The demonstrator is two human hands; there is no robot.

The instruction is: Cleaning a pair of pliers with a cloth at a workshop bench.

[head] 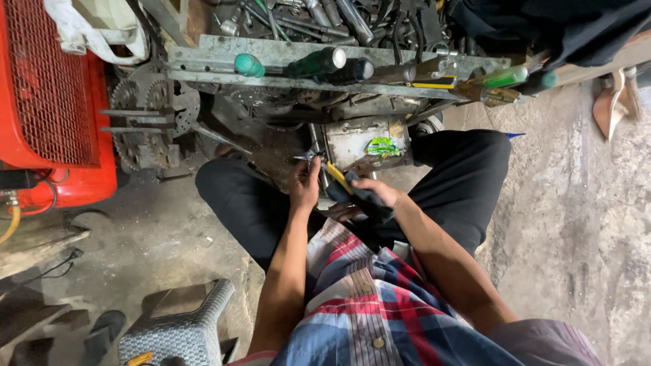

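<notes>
My left hand [304, 183] is closed around a small metal part [309, 156] just below a greasy metal housing [358, 139]. My right hand [377, 192] grips a dark rag [359, 198] together with a tool that has a yellow handle [338, 176], its tip pointing toward the left hand. Both hands work between my knees in black trousers [468, 169], close in front of the housing. What the yellow-handled tool's tip touches is hidden by my fingers.
A metal rack [224, 61] above holds several screwdrivers with green and dark handles [313, 64]. A red machine with a mesh grille [47, 102] stands at left beside sprockets [146, 122]. A grey woven stool [178, 325] sits at lower left on the concrete floor [576, 224].
</notes>
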